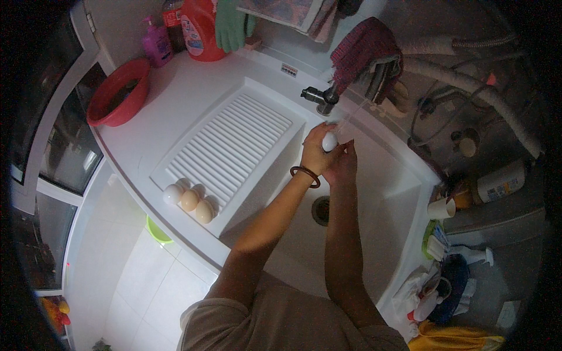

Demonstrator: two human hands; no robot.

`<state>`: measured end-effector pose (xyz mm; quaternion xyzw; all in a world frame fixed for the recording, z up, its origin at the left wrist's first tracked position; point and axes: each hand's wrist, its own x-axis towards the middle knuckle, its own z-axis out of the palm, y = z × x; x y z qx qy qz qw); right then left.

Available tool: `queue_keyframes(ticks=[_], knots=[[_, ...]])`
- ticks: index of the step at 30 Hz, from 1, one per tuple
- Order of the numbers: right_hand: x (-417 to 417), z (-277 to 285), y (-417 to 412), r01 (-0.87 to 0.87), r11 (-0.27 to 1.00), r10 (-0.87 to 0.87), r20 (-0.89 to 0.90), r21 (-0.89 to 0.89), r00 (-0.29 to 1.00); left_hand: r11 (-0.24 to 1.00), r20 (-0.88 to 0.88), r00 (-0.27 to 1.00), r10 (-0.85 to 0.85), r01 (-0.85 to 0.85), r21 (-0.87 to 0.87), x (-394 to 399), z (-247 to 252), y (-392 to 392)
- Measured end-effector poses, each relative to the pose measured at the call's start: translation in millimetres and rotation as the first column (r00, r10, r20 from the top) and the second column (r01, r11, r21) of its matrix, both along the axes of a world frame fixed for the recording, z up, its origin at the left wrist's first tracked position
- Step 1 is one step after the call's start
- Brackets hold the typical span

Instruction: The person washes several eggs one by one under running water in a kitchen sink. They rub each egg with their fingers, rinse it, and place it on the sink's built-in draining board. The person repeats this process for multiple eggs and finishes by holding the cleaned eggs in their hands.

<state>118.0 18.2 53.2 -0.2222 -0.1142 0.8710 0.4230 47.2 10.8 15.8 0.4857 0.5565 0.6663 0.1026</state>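
A white egg [329,142] sits between my two hands, above the white sink basin [382,210]. My left hand [314,151], with a dark bracelet [306,176] at its wrist, curls around the egg's left side. Against its lower right side is my right hand [344,163], whose fingers are partly hidden. A thin stream of water [354,113] runs towards my hands from a faucet [326,105] partly wrapped in a red-and-dark cloth [366,50]. One more white egg [174,194] and two brown eggs [190,200] rest at the near end of the ribbed washboard [230,147].
At the counter's left stands a red plastic basin [142,94]. Behind it are a purple pump bottle [156,46], a red detergent jug [197,33] and green rubber gloves [230,26]. A paper cup [441,208] and a green soap dish [428,239] line the right edge. The drain [321,210] lies below my forearms.
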Motion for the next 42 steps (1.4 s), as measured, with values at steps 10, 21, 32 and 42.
queue_keyframes(ticks=[10, 21, 32, 42], knots=[[14.9, -30.6, 4.6, -0.082, 0.947, 0.019, 0.199, 0.311, 0.980, 0.992, -0.005, 1.000, -0.013, 0.013, -0.129, -2.0, 7.2, -6.7], [5.3, -11.5, -13.9, 0.022, 0.997, -0.036, 0.177, 0.080, 0.983, 0.953, 0.457, 0.884, -0.102, 0.218, -0.210, -4.3, 13.0, -14.4], [22.7, -43.8, 22.0, -0.309, 0.925, 0.360, -0.245, 0.223, 0.900, 0.985, -0.181, 0.983, 0.002, 0.029, 0.169, -5.0, 5.2, 0.0], [13.2, -24.7, -12.9, -0.203, 0.979, 0.191, 0.225, 0.033, 0.955, 0.917, 0.140, 0.983, 0.115, -0.051, -0.396, -0.5, 20.2, -24.7]])
